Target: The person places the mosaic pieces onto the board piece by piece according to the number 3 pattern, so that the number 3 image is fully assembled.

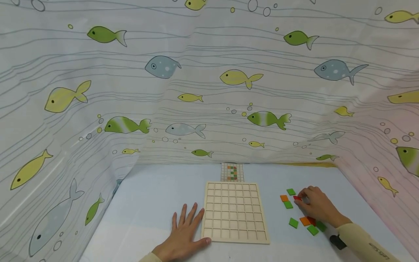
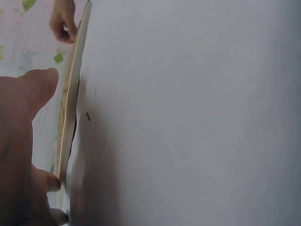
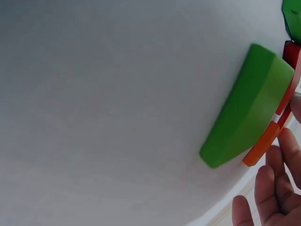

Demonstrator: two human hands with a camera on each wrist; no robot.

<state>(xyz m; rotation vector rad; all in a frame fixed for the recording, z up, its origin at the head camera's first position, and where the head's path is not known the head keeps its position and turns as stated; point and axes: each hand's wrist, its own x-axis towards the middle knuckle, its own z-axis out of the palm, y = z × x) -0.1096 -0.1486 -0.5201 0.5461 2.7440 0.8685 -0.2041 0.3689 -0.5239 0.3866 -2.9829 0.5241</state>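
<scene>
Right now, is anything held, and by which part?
The right hand pinches a red tile by its right edge in the head view; the left hand, spread against the board, grips nothing.

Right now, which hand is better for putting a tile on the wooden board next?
Probably the right hand: it pinches a red tile, with more tiles close by. The left hand touches the left edge of the wooden board, across from those tiles.

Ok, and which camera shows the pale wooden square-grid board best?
The head view, where the pale wooden square-grid board lies almost wholly visible, its cells clear. The left wrist view catches mainly its thin side; the right wrist view shows at most an unclear trace of it.
</scene>
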